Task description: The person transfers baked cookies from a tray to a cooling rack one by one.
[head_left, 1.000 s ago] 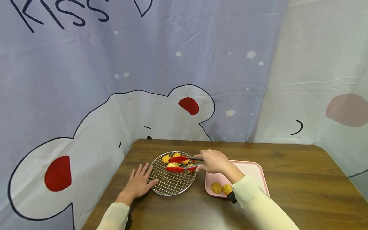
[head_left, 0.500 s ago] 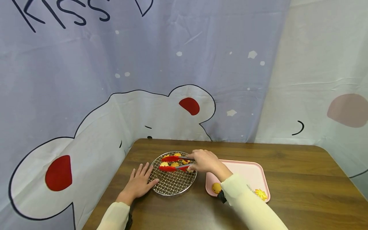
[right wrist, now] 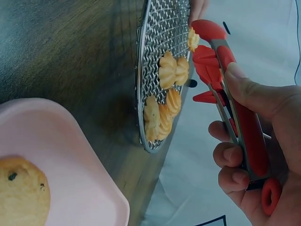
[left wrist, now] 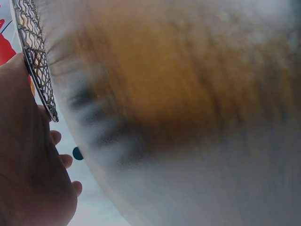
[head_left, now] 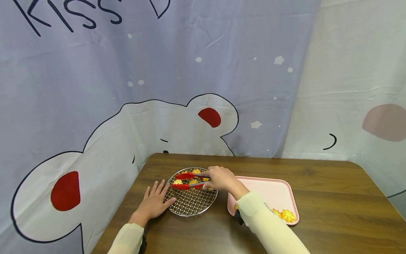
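My right hand [head_left: 219,178] grips red-tipped kitchen tongs [right wrist: 244,117] over a round wire mesh rack [head_left: 190,204]. The tongs' red tips lie apart in the head view, with a pale piped cookie [head_left: 178,182] at their far end; I cannot tell whether they pinch it. Several golden swirl cookies [right wrist: 167,70] stand on the rack's far half, partly hidden by the tongs. My left hand [head_left: 153,203] lies with spread fingers at the rack's left edge, thumb touching the rim. The left wrist view shows that hand beside the mesh, mostly blurred.
A pink tray [head_left: 272,188] sits right of the rack, under my right forearm. Star-shaped cookies [head_left: 288,216] lie in its near right corner and a round cookie [right wrist: 21,193] at its near left, partly covered by the sleeve. A printed curtain [head_left: 177,127] hangs behind the wooden table [head_left: 333,197].
My right hand and the tongs have moved left across the rack, and the pale cookie has shifted left with their tips. My left hand has stayed in place.
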The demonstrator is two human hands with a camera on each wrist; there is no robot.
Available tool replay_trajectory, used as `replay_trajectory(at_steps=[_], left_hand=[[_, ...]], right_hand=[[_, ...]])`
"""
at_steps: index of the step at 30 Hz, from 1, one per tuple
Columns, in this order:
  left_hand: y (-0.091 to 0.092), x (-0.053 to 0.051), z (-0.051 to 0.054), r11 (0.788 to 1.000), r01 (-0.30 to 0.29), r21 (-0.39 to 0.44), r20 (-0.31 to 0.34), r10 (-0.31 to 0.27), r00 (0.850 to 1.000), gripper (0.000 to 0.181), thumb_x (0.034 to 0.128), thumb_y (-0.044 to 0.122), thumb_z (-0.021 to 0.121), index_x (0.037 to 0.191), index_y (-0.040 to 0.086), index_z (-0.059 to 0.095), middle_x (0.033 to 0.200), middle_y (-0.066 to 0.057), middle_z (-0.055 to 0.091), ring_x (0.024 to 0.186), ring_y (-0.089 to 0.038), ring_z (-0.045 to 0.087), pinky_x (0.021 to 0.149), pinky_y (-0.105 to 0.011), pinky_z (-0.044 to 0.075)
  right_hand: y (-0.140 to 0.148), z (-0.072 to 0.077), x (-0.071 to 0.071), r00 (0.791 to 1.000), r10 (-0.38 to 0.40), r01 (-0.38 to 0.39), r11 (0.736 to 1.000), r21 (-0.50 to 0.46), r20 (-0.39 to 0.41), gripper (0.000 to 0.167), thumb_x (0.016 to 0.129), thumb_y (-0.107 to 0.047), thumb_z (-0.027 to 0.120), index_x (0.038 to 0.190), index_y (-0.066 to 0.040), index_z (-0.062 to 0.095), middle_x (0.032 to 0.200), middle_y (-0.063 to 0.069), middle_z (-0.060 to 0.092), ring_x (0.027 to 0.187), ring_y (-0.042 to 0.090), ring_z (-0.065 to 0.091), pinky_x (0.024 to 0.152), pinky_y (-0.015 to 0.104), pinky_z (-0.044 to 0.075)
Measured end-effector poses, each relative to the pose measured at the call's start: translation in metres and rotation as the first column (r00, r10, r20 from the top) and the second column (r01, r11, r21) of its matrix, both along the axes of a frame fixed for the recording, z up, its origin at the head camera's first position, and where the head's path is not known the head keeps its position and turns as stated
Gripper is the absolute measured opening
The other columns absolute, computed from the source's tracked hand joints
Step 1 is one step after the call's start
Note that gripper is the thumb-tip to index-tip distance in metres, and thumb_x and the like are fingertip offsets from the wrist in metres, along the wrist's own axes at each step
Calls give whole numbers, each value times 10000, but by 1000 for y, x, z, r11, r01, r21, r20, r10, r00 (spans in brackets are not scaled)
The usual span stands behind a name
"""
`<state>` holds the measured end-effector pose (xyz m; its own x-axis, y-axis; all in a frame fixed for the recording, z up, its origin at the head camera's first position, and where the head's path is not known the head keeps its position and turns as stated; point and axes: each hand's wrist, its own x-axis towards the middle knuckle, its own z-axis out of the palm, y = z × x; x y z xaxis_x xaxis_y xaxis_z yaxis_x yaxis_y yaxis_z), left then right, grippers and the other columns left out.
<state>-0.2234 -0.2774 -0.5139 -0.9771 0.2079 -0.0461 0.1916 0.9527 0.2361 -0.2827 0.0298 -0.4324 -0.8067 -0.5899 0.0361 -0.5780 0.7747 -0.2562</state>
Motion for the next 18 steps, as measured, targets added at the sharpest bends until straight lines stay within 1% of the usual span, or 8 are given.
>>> replay_trajectory(at_steps=[6,9,12,13,18], left_hand=[[1,1,-1,1000,-2,3,-12,2,1000,786,1018,585,475,1591,67,330,1662,-201,219,1525,-472,133,1187,-689,61],[1,1,-1,1000,1,4,-12,-1,1000,786,1017,589,471,1594,75,326,1664,-195,217,1527,-468,132,1189,-687,64],[1,0,-2,1000,11,21,-27,-10,1000,793,1012,588,483,1586,59,340,1656,-210,230,1521,-479,142,1184,-695,64],[0,-1,-3,1000,14,23,-36,-14,999,800,1010,601,476,1586,61,341,1655,-209,234,1519,-479,147,1182,-695,65],[-1,-2,-4,1000,8,13,-26,-8,1000,805,1011,610,464,1591,68,330,1660,-204,223,1524,-474,135,1184,-694,58]], right_hand=[[-3,-5,-3,1000,4,-4,1000,10,0,525,847,-458,808,1341,-330,686,996,-52,655,830,179,625,694,384,521],[-4,-7,-5,1000,11,-12,1000,12,4,531,847,-463,807,1343,-320,686,1024,-41,665,837,180,631,700,386,523],[-5,-9,-6,1000,11,-12,1000,15,6,544,838,-465,813,1345,-321,684,1036,-34,666,848,193,644,709,398,531],[-5,-9,-6,1000,11,-11,1000,15,7,549,835,-462,816,1348,-320,682,1036,-31,665,854,199,648,714,404,534],[-4,-6,-4,1000,6,-6,1000,24,15,572,832,-477,816,1364,-331,667,1044,-38,657,886,203,651,735,410,540]])
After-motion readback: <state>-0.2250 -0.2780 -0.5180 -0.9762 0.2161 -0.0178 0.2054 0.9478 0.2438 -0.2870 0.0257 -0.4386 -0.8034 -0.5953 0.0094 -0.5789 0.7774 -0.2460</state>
